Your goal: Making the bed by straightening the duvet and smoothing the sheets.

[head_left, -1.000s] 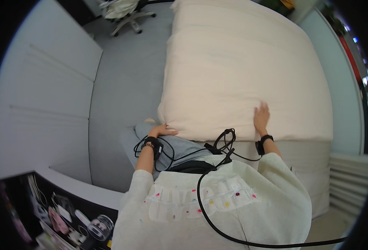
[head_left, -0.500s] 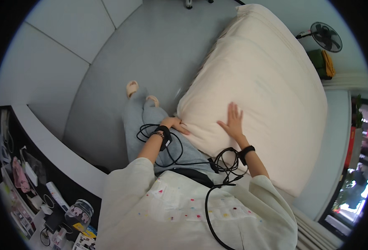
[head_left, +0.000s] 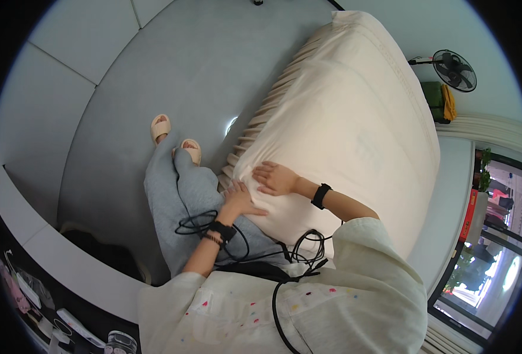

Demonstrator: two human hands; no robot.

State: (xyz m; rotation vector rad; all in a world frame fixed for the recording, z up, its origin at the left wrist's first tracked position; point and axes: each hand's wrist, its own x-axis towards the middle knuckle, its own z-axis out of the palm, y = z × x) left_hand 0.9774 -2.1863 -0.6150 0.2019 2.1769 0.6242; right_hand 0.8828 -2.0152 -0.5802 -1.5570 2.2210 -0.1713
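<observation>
A cream bed sheet [head_left: 343, 118] covers a bed, with a gathered bed skirt [head_left: 273, 97] hanging down its left side. My left hand [head_left: 240, 200] rests on the sheet at the bed's near left corner, its fingers apart. Just right of it and a little farther up, my right hand [head_left: 276, 178] lies flat on the sheet, palm down, near the left edge. Neither hand grips anything that I can see. Shallow creases run through the fabric about my hands, while a smoother stretch lies farther away.
Black cable loops [head_left: 308, 248] hang at my waist. Grey floor [head_left: 155, 65] stretches left of the bed. A white-edged desk [head_left: 84, 262] curves along the lower left, holding small items. At the right are a black fan [head_left: 453, 71], a green bag [head_left: 433, 101] and a window [head_left: 497, 259].
My right hand has moved left across the sheet, close to my left hand. The left hand has shifted slightly, its fingers now spread on the corner. More of the bed skirt shows.
</observation>
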